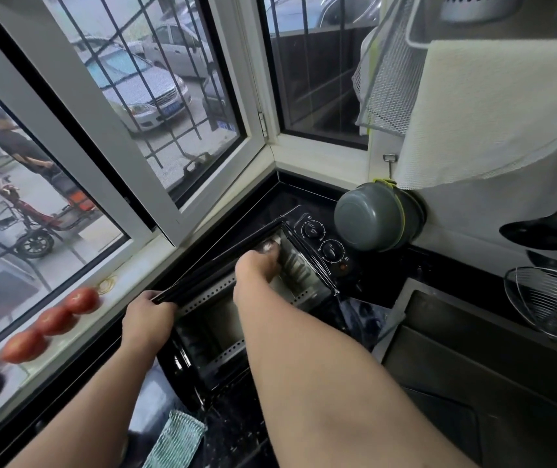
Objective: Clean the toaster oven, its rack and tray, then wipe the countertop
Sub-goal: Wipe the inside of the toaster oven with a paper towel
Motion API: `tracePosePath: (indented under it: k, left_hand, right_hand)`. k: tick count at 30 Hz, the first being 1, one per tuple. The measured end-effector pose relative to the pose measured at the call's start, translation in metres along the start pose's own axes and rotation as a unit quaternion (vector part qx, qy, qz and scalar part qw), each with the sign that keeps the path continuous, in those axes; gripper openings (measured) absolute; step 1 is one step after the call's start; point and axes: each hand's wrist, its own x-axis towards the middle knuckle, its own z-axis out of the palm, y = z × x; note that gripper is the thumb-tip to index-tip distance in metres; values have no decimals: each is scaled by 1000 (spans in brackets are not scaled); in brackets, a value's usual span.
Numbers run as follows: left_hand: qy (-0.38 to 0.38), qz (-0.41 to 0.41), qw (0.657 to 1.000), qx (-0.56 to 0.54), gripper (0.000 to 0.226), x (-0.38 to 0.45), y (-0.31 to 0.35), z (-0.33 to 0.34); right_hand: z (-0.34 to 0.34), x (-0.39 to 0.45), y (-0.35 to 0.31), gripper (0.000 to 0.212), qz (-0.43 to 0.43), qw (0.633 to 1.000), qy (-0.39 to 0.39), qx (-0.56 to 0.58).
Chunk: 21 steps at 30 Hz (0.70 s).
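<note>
Head view: no legible writing on toaster oven (304, 265); hands hold it.

Daylight is entering through the barred window (125, 96) at upper left, flat and overcast, lighting the white sill (78, 329) brightly while the black countertop (236, 430) and toaster oven (223, 319) are lying in dimness. Wide-angle distortion is bowing the window frames toward the edges. Motion blur is smearing the tomatoes (52, 320) and both forearms; faint glare is showing on the glossy oven casing.
</note>
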Motion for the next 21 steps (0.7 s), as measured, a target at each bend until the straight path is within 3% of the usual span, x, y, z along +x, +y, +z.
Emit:
tracePosePath:
  k: [1, 3, 5, 10, 13, 17, 19, 21]
  left_hand:
    - [-3, 1, 1000, 0, 35, -1, 0, 0]
    - [-6, 1, 1000, 2, 37, -1, 1, -1]
    - [-7, 0, 1000, 3, 39, 1, 1, -1]
    - [-12, 7, 1000, 6, 29, -2, 1, -2]
    - [-7, 8, 1000, 14, 23, -2, 1, -3]
    - [-11, 4, 1000, 17, 22, 1, 1, -3]
    - [-12, 5, 1000, 19, 24, 1, 0, -4]
    - [-17, 8, 1000, 20, 25, -1, 2, -4]
  right_hand:
    - [-1, -1, 4, 66, -6, 999, -7, -43]
    - [-2, -3, -1, 72, -4, 998, -13, -64]
    - [-8, -1, -7, 54, 2, 998, -42, -56]
    - [-17, 3, -11, 29, -44, 995, 15, -84]
    - [-18, 2, 0, 32, -56, 982, -41, -178]
    - [-16, -25, 22, 26, -75, 944, -52, -318]
    - [-16, -29, 22, 20, -62, 950, -31, -304]
    - [-21, -23, 7, 21, -35, 976, -15, -216]
